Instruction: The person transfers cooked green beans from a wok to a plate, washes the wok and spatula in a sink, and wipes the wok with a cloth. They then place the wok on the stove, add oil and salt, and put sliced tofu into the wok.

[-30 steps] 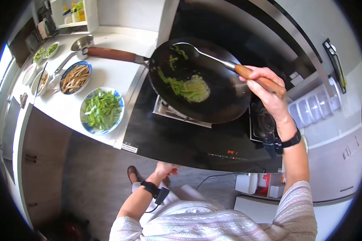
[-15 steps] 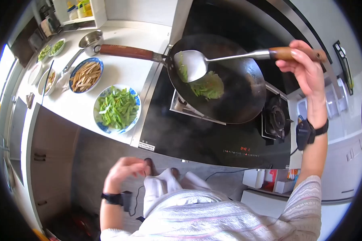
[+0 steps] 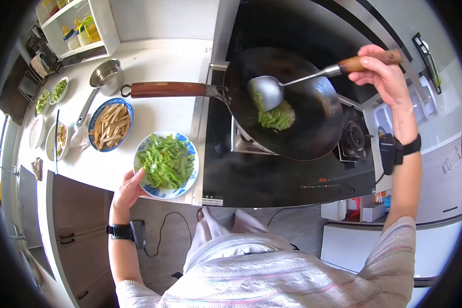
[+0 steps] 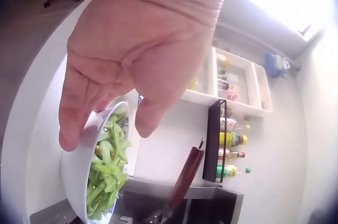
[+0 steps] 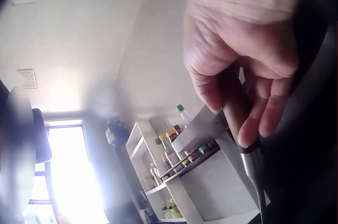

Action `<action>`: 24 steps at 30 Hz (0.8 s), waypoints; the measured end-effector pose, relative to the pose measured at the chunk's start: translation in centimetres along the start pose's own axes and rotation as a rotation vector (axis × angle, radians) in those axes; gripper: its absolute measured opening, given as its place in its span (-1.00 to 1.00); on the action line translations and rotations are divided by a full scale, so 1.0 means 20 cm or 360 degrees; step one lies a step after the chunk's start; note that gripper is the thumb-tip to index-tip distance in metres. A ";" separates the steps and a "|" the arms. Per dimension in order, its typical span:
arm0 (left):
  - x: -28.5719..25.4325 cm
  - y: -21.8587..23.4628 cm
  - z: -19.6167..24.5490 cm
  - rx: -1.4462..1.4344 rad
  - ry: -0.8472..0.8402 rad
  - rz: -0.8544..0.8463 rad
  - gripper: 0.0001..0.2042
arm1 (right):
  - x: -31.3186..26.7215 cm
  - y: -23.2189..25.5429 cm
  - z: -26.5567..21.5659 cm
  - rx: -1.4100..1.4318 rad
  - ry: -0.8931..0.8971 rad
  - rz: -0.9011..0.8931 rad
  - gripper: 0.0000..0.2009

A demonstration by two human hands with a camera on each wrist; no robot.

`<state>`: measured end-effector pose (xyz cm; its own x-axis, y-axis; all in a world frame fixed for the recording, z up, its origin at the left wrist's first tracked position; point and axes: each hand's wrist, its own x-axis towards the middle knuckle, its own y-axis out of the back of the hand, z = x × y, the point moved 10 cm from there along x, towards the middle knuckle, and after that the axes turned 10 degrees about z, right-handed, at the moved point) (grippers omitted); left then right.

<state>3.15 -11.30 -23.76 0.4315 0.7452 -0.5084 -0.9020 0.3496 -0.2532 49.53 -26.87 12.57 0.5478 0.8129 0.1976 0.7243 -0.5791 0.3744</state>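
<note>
My left hand [image 3: 127, 193] grips the near-left rim of a blue-and-white bowl [image 3: 191, 179], thumb over the edge and fingers along the outside. Cut green vegetable pieces [image 4: 108, 163] fill this bowl, which appears tilted in the left wrist view. In my right hand [image 3: 387, 77] is the wooden handle [image 5: 236, 113] of a metal wok spatula [image 3: 267, 93], thumb and fingers curled round it. Its head is down in the dark wok [image 3: 305, 136], beside a small heap of green pieces in bubbling oil [image 3: 277, 118]. The wok's long wooden handle [image 3: 167, 90] points left over the counter.
On the white counter [image 3: 164, 61] stand a bowl of pale brown strips [image 3: 110, 126], a metal ladle [image 3: 107, 77] and several smaller dishes. The black cooktop [image 3: 272, 187] carries a second burner [image 3: 355, 136] on the right. A shelf with bottles [image 3: 77, 33] stands at the back left.
My left hand has risen from beside the body to the bowl of greens and taken hold of its rim. The spatula in my right hand has swung round, its head now lower toward the heap.
</note>
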 end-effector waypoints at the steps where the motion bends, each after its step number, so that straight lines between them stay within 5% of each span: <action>1: 0.02 -0.01 0.00 0.0002 0.0013 -0.0006 -0.61 | -0.02 0.02 -0.01 -0.0021 0.0022 -0.0018 -0.81; 6: 0.06 -0.01 -0.04 0.0023 0.0128 -0.0172 -0.58 | -0.18 0.01 -0.16 -0.0092 0.0112 -0.0160 -0.85; 11: -0.01 -0.05 0.04 0.0190 -0.0092 -0.0085 -0.61 | -0.18 -0.01 -0.06 -0.0151 0.0062 -0.0049 -0.83; 17: -0.02 -0.09 0.02 -0.0070 -0.0177 -0.0030 -0.68 | -0.07 0.51 0.13 -0.0086 -0.0198 0.0429 -0.74; 24: -0.06 -0.08 -0.05 -0.0423 -0.0274 0.0127 -0.67 | 0.01 0.92 0.45 -0.0050 -0.0486 0.0542 -0.72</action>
<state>4.17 -13.36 -23.59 0.3308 0.8574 -0.3943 -0.8887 0.1424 -0.4358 66.72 -37.92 11.36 0.8544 0.5181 0.0398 0.4709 -0.8042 0.3626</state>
